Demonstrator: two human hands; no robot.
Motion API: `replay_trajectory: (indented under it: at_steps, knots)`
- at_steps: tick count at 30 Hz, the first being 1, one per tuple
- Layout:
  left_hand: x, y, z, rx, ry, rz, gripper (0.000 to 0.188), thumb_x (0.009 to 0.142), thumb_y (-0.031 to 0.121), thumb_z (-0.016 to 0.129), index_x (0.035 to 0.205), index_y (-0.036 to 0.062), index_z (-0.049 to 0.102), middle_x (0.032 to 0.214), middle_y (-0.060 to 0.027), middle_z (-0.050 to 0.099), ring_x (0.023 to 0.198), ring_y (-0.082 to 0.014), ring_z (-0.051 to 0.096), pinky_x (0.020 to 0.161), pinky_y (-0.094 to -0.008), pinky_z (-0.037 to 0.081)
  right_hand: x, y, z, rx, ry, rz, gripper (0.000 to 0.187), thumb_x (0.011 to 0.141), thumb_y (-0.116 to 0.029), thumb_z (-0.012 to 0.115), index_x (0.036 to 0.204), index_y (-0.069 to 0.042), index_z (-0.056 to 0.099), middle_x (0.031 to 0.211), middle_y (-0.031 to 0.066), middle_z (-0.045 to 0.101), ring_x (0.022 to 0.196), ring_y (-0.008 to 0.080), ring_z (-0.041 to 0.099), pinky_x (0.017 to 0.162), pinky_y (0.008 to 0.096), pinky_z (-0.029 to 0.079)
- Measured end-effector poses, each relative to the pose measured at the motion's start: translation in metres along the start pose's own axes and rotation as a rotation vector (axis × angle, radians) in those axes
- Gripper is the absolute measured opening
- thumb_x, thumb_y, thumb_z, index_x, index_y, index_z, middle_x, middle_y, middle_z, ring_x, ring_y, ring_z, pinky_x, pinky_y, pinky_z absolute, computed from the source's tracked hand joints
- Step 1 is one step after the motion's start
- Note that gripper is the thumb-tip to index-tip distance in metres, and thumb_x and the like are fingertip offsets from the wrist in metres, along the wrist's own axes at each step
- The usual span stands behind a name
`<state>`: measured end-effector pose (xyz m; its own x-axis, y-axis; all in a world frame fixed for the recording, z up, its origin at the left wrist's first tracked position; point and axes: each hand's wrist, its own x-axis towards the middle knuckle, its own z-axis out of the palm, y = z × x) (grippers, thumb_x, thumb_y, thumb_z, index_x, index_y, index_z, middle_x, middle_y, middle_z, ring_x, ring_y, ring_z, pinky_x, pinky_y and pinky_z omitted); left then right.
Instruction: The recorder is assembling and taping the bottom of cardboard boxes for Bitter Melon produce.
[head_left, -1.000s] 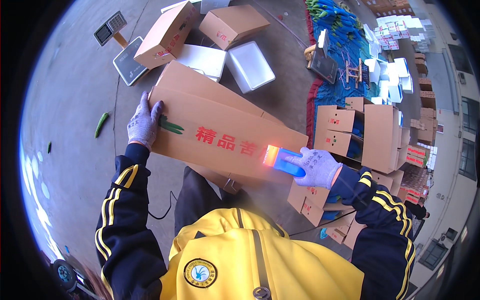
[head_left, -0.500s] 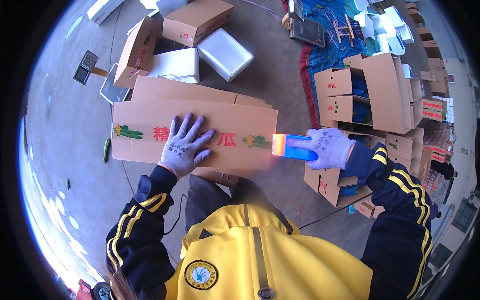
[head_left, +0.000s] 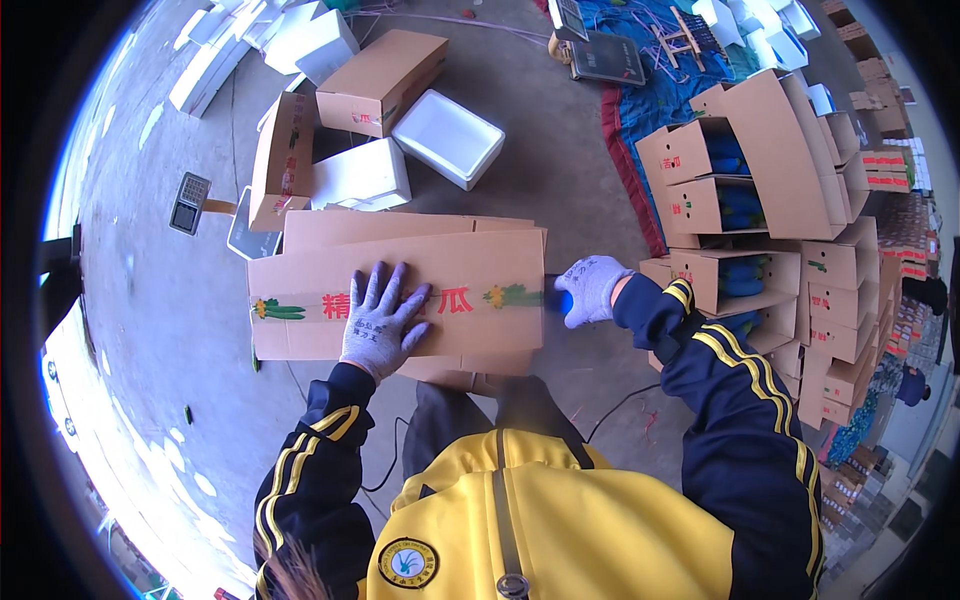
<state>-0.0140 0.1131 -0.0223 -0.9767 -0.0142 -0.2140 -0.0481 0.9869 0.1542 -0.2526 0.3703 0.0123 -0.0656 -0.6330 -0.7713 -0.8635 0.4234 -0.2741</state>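
Note:
A closed brown cardboard carton [head_left: 400, 252] with red lettering and printed green vegetables lies in front of me. My left hand [head_left: 378, 325], in a pale grey glove, rests flat on its top with fingers spread. At the carton's right end, my gloved right hand [head_left: 595, 287] is wrapped round a blue tape dispenser [head_left: 566, 302]. Most of the dispenser is hidden by the hand and the carton edge. Another carton's flap [head_left: 350, 222] shows behind the one under my hand.
Beyond the carton stand white foam boxes [head_left: 450, 135] and upright brown cartons [head_left: 380, 75]. A scale [head_left: 190, 200] is at the left. On the right, open cartons [head_left: 700, 205] hold blue-wrapped contents. A blue tarp [head_left: 650, 120] lies behind, and a dark cable [head_left: 625, 400] crosses the floor.
My right hand has moved left with the tape dispenser, down against the carton's right end; its orange front is now out of sight. The left hand stays flat on the carton. The view has shifted.

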Motion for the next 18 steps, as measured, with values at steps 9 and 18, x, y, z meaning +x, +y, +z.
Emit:
replay_trajectory:
  at_steps: [9,18]
  knots:
    - [-0.024,-0.011,0.003,-0.111,0.063,0.059,0.059,0.085,0.047,0.065,0.138,0.0243,0.052,0.152,-0.0159,0.036,0.142,-0.0427,0.027,0.116,-0.0645,0.014,0.070,-0.012,0.116,0.334,-0.079,0.141,0.042,0.072,-0.043,0.071,0.100,-0.012,0.075,0.101,0.0132,0.073,0.096,0.0301,0.069,0.084,0.0418,0.052]
    - [-0.114,-0.176,0.017,-0.094,0.418,-1.063,0.089,0.078,0.050,0.077,0.143,0.0001,0.041,0.146,-0.0238,0.042,0.136,-0.0386,0.039,0.113,-0.0467,0.029,0.027,0.017,0.151,1.267,0.550,0.630,0.071,0.070,-0.034,0.078,0.132,-0.006,0.057,0.121,0.0149,0.066,0.110,0.0249,0.064,0.096,0.0350,0.048]
